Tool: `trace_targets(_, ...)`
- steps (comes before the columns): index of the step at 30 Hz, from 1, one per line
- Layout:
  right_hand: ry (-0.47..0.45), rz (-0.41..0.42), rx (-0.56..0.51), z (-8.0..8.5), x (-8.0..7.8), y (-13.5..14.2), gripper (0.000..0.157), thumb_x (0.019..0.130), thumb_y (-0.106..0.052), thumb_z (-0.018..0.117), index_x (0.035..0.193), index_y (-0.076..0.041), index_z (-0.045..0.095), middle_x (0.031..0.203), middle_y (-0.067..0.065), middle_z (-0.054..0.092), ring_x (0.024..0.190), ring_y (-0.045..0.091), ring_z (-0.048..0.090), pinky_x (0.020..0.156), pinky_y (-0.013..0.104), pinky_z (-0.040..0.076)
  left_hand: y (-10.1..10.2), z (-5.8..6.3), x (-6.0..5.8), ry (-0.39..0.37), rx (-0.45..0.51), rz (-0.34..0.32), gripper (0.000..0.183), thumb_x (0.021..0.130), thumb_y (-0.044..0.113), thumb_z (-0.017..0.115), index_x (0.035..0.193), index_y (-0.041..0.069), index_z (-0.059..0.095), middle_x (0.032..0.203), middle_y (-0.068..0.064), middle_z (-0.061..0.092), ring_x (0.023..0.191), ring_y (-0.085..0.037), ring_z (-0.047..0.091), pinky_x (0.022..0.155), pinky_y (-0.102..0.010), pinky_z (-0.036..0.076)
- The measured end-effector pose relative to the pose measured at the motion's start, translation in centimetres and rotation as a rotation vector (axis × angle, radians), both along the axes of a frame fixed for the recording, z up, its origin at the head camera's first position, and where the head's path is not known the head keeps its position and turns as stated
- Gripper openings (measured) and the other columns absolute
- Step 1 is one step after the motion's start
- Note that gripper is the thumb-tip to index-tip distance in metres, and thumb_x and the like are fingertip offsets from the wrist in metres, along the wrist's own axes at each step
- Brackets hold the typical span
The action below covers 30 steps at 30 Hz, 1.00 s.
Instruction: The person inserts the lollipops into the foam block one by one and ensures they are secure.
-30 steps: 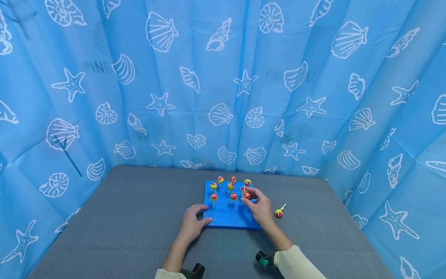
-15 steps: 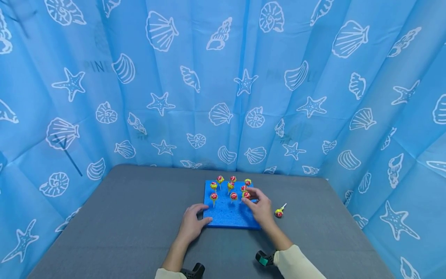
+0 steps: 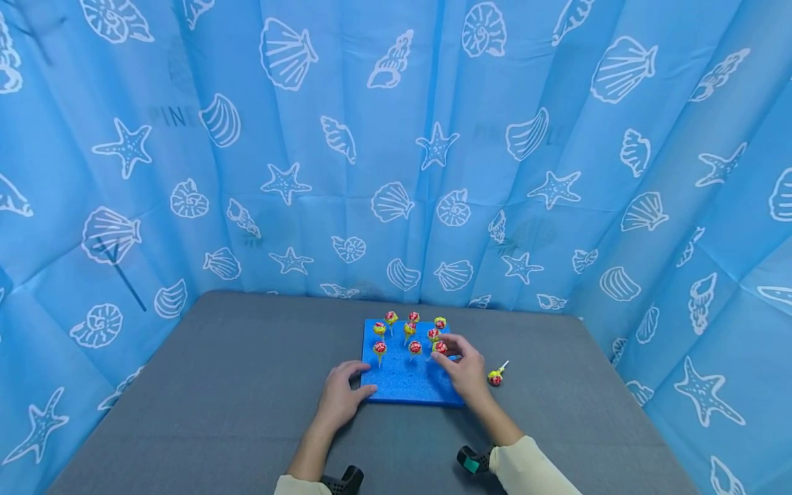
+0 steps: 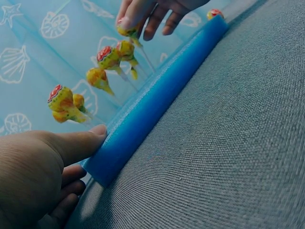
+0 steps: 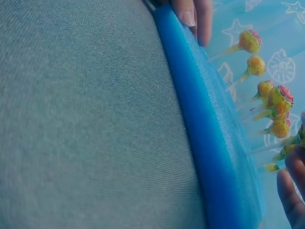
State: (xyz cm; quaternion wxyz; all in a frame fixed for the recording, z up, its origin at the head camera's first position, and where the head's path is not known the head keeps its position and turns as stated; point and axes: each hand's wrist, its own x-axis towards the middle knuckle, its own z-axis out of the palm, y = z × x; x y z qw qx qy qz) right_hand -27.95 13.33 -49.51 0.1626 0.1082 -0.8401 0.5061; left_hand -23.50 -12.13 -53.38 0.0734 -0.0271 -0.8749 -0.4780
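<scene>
A blue foam board (image 3: 402, 381) lies on the table, with several lollipops in red and yellow wrappers standing on their sticks in it. My right hand (image 3: 467, 368) pinches the head of one lollipop (image 3: 440, 348) near the board's right side, between thumb and fingers. In the left wrist view, the white stick of that lollipop runs down to the foam. My left hand (image 3: 340, 392) rests against the board's left edge, its thumb (image 4: 83, 143) extended at the near corner. Another standing lollipop (image 3: 415, 348) is left of the pinched one.
One loose lollipop (image 3: 496, 377) lies on the grey tablecloth (image 3: 247, 385), right of the board, its stick pointing away. A blue curtain (image 3: 396, 151) with white shells and starfish hangs behind the table. Each wrist wears a black device (image 3: 473, 460).
My right hand has shifted very slightly to the right, with the pinched lollipop. The left hand, the board and the loose lollipop stay in place.
</scene>
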Motion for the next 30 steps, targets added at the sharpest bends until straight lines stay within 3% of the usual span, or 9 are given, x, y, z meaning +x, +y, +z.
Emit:
trace_targets(17, -0.062, -0.024, 0.007, -0.35, -0.33, -0.82, 0.030, 0.086, -0.016, 0.076, 0.111, -0.009, 0.061, 0.104, 0.004, 0.068, 0.093, 0.021, 0.063, 0.080, 0.029, 0.052, 0.01, 0.16, -0.01, 0.007, -0.025, 0.002, 0.040, 0.087, 0.028, 0.075, 0.123, 0.014, 0.066, 0.132, -0.012, 0.056, 0.125, -0.035, 0.048, 0.100, -0.056, 0.040)
trace_targets(30, -0.063, -0.005, 0.087, -0.53, -0.62, -0.82, 0.030, 0.085, -0.017, 0.076, 0.114, -0.013, 0.067, 0.100, 0.002, 0.066, 0.088, 0.021, 0.062, 0.076, 0.032, 0.052, 0.03, 0.20, 0.06, 0.007, -0.012, -0.001, 0.039, 0.087, 0.027, 0.075, 0.123, 0.014, 0.066, 0.133, -0.012, 0.056, 0.124, -0.035, 0.048, 0.100, -0.056, 0.040)
